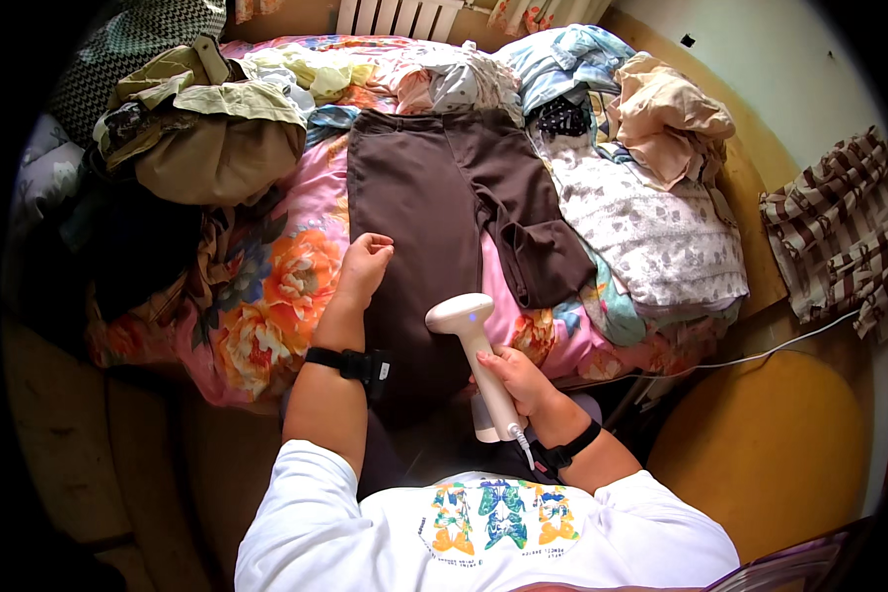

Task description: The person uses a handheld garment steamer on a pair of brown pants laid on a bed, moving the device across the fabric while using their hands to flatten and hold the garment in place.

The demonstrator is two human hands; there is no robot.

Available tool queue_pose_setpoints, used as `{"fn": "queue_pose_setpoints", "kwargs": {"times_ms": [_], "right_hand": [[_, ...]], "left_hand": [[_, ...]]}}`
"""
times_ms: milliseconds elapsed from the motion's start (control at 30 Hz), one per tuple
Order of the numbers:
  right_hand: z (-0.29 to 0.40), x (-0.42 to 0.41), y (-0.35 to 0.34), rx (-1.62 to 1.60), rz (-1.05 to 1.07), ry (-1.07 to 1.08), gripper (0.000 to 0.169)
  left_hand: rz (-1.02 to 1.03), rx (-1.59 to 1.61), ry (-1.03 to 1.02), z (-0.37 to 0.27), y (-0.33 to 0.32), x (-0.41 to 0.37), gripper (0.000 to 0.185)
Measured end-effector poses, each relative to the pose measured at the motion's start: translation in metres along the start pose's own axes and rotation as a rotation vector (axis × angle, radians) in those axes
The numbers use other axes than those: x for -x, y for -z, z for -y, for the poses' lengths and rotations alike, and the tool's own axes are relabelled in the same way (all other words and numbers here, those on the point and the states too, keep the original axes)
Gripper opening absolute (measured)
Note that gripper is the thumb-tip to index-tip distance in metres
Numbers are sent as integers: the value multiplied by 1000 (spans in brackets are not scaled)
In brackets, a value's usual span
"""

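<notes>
Dark brown trousers lie on a pink floral bedspread, waistband at the far end, one leg stretched towards me and the other folded up at the right. My right hand is closed round the handle of a white handheld garment steamer. Its head, with a small blue light, is over the lower part of the straight leg; whether it touches the cloth I cannot tell. My left hand is at the left edge of that leg, fingers curled; whether they pinch any cloth is unclear.
Piled clothes, with a khaki garment, stand at the left. Folded patterned cloth and a peach garment lie at the right. A white cord runs past a round yellow surface. A radiator is at the back.
</notes>
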State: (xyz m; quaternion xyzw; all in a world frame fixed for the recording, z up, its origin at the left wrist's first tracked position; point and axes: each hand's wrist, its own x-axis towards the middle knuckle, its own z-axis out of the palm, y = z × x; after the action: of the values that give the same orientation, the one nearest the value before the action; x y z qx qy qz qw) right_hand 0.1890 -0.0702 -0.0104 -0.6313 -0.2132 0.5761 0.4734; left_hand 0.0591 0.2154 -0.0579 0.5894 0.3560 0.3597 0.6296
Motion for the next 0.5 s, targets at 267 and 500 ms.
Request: {"fn": "queue_pose_setpoints", "kwargs": {"times_ms": [267,500], "right_hand": [[-15,21,-5,36,3,63,29],[24,-22,-14,-1,-17,80,32]], "left_hand": [[-131,-67,-28,18,16,9,18],[-319,-460,-107,29,38,12,37]]}}
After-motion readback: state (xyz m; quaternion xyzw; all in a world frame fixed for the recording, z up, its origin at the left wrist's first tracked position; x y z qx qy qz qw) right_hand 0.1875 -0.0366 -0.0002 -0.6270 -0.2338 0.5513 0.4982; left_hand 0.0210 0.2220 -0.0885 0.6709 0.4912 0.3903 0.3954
